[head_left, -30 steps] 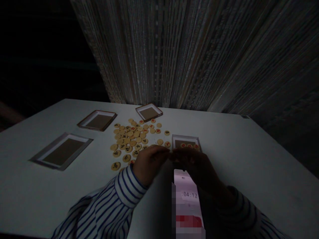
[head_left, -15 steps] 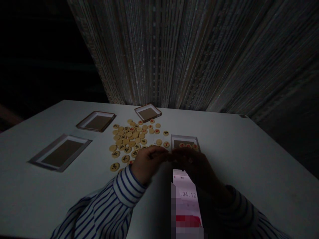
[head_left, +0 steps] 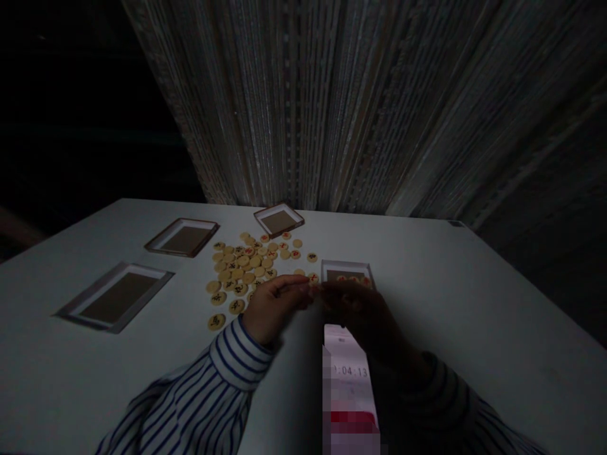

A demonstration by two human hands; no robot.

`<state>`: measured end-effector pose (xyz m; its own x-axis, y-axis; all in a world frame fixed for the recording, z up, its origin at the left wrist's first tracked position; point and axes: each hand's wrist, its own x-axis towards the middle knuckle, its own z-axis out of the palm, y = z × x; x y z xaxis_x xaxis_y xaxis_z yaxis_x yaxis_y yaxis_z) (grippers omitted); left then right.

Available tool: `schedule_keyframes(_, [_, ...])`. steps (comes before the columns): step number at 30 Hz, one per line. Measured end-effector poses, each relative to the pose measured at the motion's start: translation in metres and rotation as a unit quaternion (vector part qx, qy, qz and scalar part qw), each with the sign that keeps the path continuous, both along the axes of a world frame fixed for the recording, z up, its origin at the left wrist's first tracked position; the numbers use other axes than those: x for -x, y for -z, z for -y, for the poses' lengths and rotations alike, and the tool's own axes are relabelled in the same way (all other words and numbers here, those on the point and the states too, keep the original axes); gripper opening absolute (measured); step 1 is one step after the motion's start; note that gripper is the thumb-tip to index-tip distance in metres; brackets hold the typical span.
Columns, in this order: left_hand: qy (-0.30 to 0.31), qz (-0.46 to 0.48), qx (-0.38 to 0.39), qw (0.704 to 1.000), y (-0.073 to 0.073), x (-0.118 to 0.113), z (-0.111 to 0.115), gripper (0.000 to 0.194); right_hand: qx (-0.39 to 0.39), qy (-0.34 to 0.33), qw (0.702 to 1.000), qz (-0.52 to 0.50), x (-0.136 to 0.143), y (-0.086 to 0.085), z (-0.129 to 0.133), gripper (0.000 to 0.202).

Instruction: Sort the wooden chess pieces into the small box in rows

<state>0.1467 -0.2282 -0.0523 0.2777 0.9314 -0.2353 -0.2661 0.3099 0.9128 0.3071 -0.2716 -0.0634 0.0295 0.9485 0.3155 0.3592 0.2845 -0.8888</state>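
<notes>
My left hand point(head_left: 275, 306) is closed in a pinch in front of the heap of xiangqi pieces point(head_left: 244, 259), round pale discs with black or red characters. A small reddish bit of what looks like a xiangqi piece point(head_left: 314, 288) shows at its fingertips. Fingers bent, my right hand point(head_left: 363, 316) meets the left fingertips from the other side; it is dark, and what it holds is hidden. Just behind the right hand is a shallow box point(head_left: 326, 272) with a row of red-marked pieces point(head_left: 353, 279) inside, partly covered by the hand.
Two shallow boxes stand on the left, a grey-rimmed one point(head_left: 165, 278) and a brown-rimmed one point(head_left: 149, 245). Another box point(head_left: 258, 219) is behind the heap. A lit phone point(head_left: 348, 354) showing a timer lies below my hands. A string curtain point(head_left: 294, 107) hangs past the white table point(head_left: 474, 328).
My fingertips stay together, and a reddish bit now shows between them. The view has shifted slightly, with the table a little lower. The phone's timer has advanced by one second.
</notes>
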Motion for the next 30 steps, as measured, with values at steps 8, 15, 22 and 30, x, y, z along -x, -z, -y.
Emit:
schedule_keyframes(8, [0.018, 0.032, 0.005, 0.999, 0.0, -0.003, 0.002, 0.037, -0.084, -0.039, 0.994, 0.063, -0.003, -0.001, -0.002, 0.023])
schedule_keyframes(15, [0.02, 0.048, 0.008, 0.999, -0.011, -0.008, 0.009, 0.035, -0.135, -0.051, 0.982, 0.119, -0.009, -0.009, -0.001, 0.027])
schedule_keyframes(22, [0.019, 0.04, 0.001, 0.999, -0.019, -0.021, 0.006, 0.028, -0.164, -0.02, 0.976, 0.14, -0.018, -0.01, -0.006, 0.024])
schedule_keyframes(30, [0.021, 0.033, -0.012, 0.999, -0.023, -0.041, -0.004, 0.018, -0.17, 0.005, 0.975, 0.143, -0.031, -0.015, -0.011, 0.026])
